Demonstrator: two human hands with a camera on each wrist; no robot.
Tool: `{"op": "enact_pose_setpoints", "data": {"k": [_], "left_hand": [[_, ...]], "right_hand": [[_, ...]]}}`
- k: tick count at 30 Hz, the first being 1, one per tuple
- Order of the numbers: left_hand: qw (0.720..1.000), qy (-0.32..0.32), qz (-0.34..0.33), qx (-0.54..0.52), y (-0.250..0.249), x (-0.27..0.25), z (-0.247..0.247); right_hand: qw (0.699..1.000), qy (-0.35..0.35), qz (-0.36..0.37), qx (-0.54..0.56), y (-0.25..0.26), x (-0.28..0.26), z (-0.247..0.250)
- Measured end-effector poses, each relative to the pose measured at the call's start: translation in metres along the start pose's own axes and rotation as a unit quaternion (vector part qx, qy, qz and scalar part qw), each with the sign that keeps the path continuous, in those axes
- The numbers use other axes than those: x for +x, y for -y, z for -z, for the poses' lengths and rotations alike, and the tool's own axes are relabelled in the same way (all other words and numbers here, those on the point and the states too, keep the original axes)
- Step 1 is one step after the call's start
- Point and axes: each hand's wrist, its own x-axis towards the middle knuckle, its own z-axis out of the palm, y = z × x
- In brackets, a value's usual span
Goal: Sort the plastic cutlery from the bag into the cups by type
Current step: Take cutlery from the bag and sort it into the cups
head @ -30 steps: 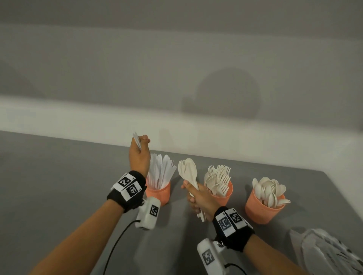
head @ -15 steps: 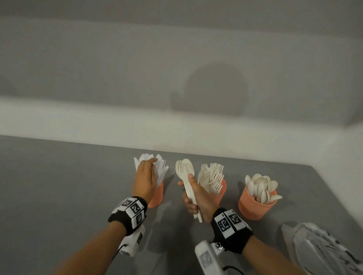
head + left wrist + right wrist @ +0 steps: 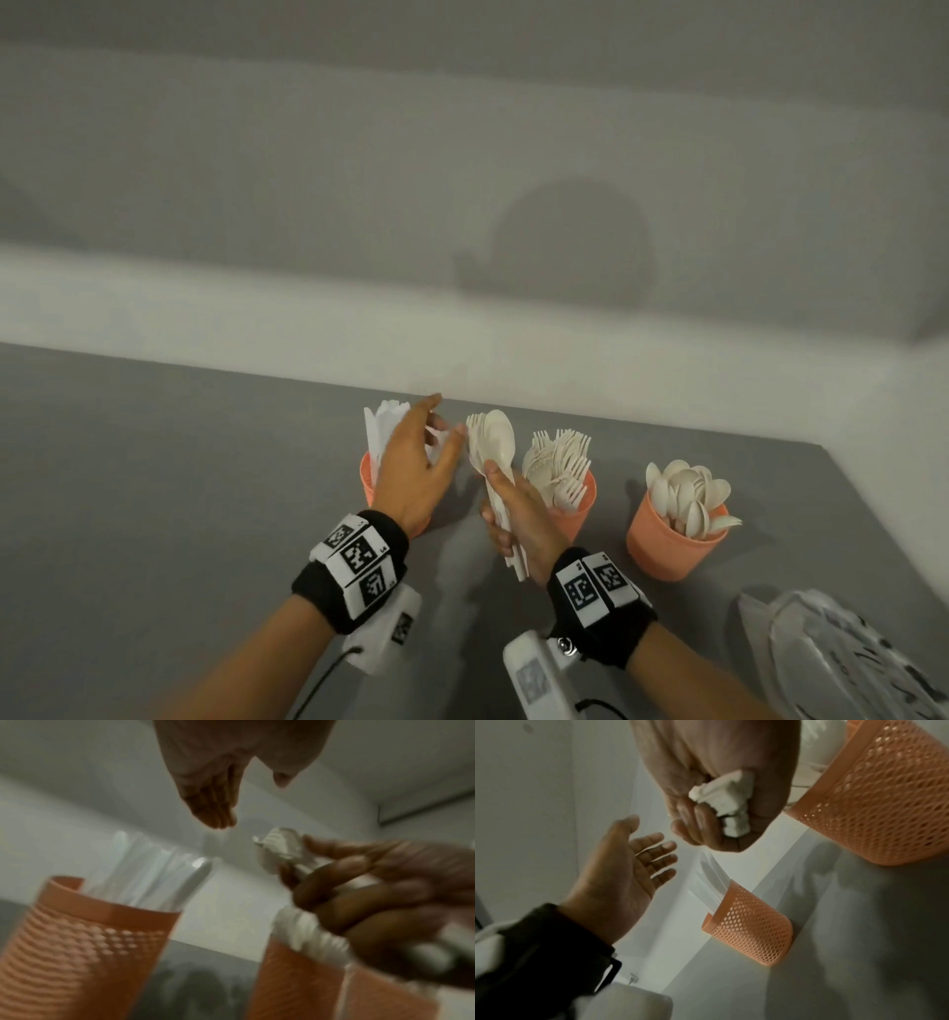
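Observation:
Three orange mesh cups stand in a row: the knives cup (image 3: 367, 480) on the left, the forks cup (image 3: 577, 516) in the middle, the spoons cup (image 3: 667, 547) on the right. My right hand (image 3: 521, 514) grips a bundle of white spoons and forks (image 3: 495, 442) by the handles, upright between the knives and forks cups. In the right wrist view the handle ends (image 3: 727, 801) stick out of that fist. My left hand (image 3: 436, 426) is open and holds nothing, above the knives cup, its thumb close to the bundle's heads.
The crumpled cutlery bag (image 3: 842, 663) lies at the lower right of the grey table (image 3: 154, 514). A white wall ledge runs just behind the cups. The table's right edge passes close to the spoons cup.
My left hand brought a knife down into the knives cup, let it go, and has moved right toward the bundle with fingers spread. The right hand kept its grip on the bundle.

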Motion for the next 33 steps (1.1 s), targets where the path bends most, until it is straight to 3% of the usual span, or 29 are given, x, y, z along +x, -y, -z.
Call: {"op": "enact_pose_setpoints", "data": {"k": [3, 5, 12, 17, 19, 21, 24, 27, 30, 33], "left_hand": [[0.982, 0.120, 0.103, -0.107, -0.008, -0.011, -0.018], [0.975, 0.138, 0.122, -0.121, -0.005, -0.019, -0.031], [0.960, 0.045, 0.196, -0.192, -0.016, -0.013, -0.041], [0.914, -0.122, 0.196, -0.335, -0.024, 0.000, -0.030], [0.905, -0.142, 0.200, -0.346, -0.020, 0.002, -0.026], [0.913, -0.093, 0.219, -0.331, -0.019, -0.001, -0.029], [0.928, 0.050, 0.224, -0.294, -0.021, -0.013, -0.040], [0.912, 0.145, 0.220, -0.315, -0.021, -0.024, -0.049], [0.912, 0.132, 0.223, -0.317, -0.022, -0.027, -0.051], [0.922, 0.075, 0.226, -0.304, -0.023, -0.026, -0.051]], "right_hand": [[1.000, -0.022, 0.010, 0.009, -0.002, 0.001, -0.005], [0.999, -0.040, 0.029, -0.017, -0.004, 0.000, -0.008], [0.996, -0.068, 0.060, -0.025, -0.005, -0.009, 0.001], [0.993, -0.111, 0.048, 0.004, -0.006, -0.007, 0.010], [0.989, -0.136, 0.049, 0.027, -0.006, -0.005, 0.015], [0.988, -0.145, 0.057, 0.004, -0.004, -0.005, 0.019], [0.991, -0.109, 0.065, -0.035, -0.001, -0.012, 0.015], [0.992, -0.092, 0.068, -0.049, 0.000, -0.015, 0.007], [0.992, -0.096, 0.066, -0.049, -0.001, -0.016, 0.005], [0.993, -0.088, 0.064, -0.042, 0.002, -0.019, 0.005]]}}
